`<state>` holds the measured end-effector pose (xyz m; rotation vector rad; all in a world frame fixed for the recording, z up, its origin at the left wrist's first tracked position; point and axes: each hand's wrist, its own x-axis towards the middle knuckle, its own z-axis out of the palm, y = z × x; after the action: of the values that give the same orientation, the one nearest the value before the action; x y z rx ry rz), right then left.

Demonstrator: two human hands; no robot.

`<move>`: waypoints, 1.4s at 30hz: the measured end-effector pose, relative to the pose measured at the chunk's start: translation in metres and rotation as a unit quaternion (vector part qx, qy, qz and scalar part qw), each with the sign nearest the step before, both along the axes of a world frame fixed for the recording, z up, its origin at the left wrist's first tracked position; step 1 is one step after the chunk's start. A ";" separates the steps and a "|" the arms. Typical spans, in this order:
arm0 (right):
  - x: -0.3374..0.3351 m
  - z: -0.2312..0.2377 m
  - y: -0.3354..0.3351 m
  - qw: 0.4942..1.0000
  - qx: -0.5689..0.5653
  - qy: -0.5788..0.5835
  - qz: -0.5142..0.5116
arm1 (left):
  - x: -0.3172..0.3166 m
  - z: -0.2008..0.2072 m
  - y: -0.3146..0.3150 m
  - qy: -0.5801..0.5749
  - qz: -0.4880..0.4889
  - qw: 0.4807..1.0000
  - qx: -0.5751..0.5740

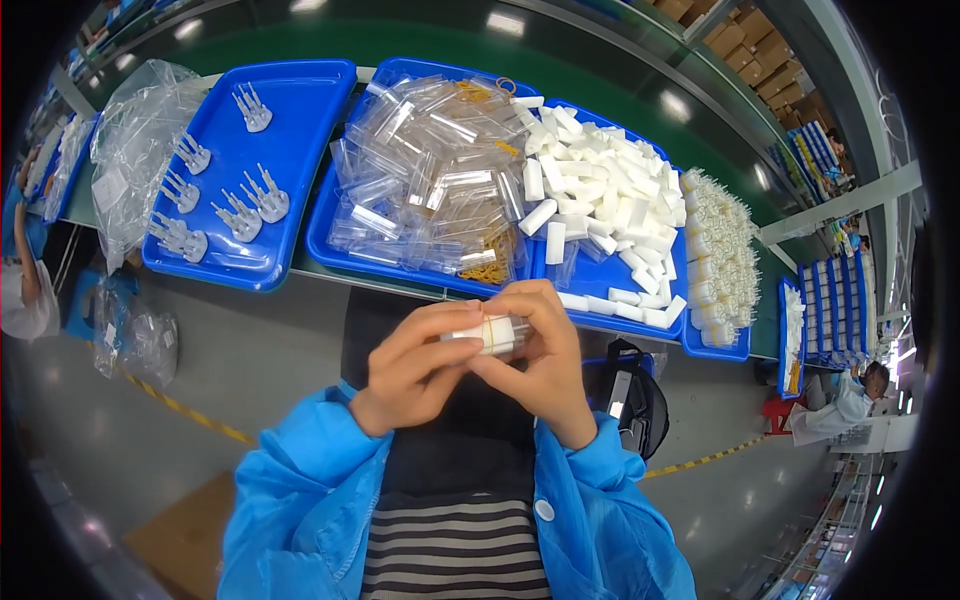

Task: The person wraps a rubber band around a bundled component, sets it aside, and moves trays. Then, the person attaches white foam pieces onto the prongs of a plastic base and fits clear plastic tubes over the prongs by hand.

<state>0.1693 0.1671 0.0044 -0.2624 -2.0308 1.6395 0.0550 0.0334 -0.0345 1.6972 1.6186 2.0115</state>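
workshop surface [312, 263] carries blue trays [305, 130]; just off its near edge, left hand [415, 365] and right hand [545, 355] both grip a white-and-clear bundle [501, 328] with a rubber band [487, 334] round it. risk: uneven squeeze could let the band slip, pieces shift or drop.

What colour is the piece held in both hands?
The piece is mostly white, seen in the head view.

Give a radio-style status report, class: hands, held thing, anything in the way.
Left hand and right hand both gripping. White item, yellow band around it, held between them. Fingers partly hide it.
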 end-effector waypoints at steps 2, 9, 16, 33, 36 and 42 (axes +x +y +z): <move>0.003 -0.005 0.004 0.999 0.041 0.011 -0.007 | 0.009 -0.002 0.002 -0.021 -0.013 1.000 -0.001; -0.007 -0.009 -0.015 0.991 0.071 0.018 -0.109 | 0.015 -0.010 0.006 -0.644 -0.260 0.719 0.037; -0.002 -0.001 -0.011 0.976 0.177 0.035 -0.120 | 0.012 -0.015 0.012 -0.663 -0.346 0.662 0.043; 0.262 -0.034 0.253 0.625 0.247 -0.064 -0.738 | 0.016 -0.005 0.005 -0.352 -0.182 0.911 -0.109; 0.267 -0.065 0.277 0.632 0.290 -0.213 -0.687 | 0.017 -0.005 0.006 -0.350 -0.168 0.914 -0.116; 0.344 -0.077 0.296 0.763 0.229 -0.167 -0.581 | -0.008 0.015 -0.009 -0.256 -0.047 0.958 -0.121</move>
<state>0.5135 0.4627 -0.0722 -1.3651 -1.7248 0.3073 0.0468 0.0248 -0.0191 1.0329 1.4869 1.8974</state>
